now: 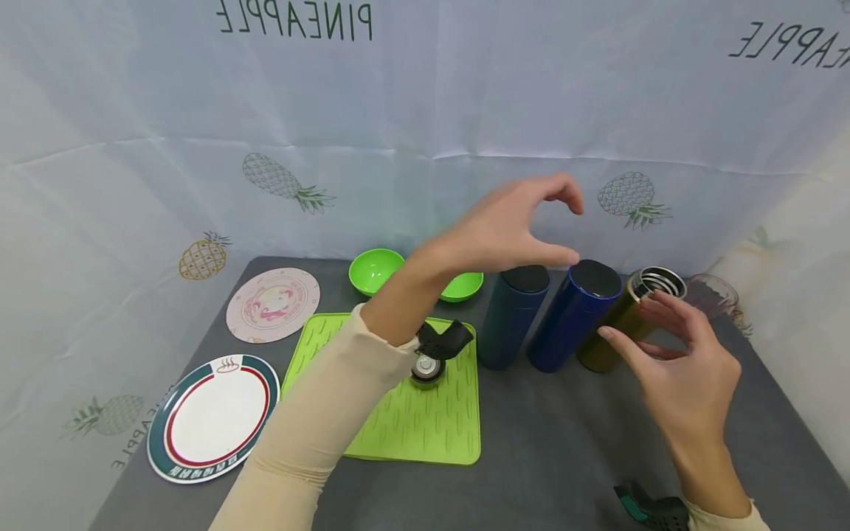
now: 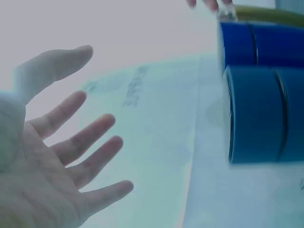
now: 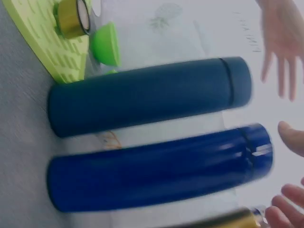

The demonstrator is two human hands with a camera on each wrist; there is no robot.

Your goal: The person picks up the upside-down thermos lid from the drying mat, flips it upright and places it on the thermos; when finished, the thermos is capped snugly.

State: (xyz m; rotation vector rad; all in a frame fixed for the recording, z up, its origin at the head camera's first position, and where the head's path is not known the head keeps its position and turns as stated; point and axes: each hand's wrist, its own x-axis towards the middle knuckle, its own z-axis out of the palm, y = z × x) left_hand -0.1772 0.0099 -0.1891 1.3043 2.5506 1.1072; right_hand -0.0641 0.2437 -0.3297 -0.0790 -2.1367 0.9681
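Observation:
My left hand (image 1: 498, 228) is raised above a teal thermos (image 1: 511, 317), thumb and fingers spread apart with nothing between them. Beside that bottle a blue thermos (image 1: 574, 317) stands upright with its dark lid on. An olive thermos (image 1: 607, 335) stands to the right of it, its steel mouth uncovered. Close in front of this mouth is my right hand (image 1: 693, 376), fingers loosely bent and holding nothing. In the right wrist view, the teal thermos (image 3: 147, 97) and blue thermos (image 3: 152, 168) show whole, while the olive thermos (image 3: 232, 221) is mostly cut off.
On the green mat (image 1: 425, 435) lies an olive-banded lid (image 1: 427, 372), partly covered by the left wrist strap. Two green bowls (image 1: 375, 270) sit behind the mat. A pink plate (image 1: 274, 304) and a rimmed white plate (image 1: 215, 417) lie left. A clear glass (image 1: 713, 293) stands far right.

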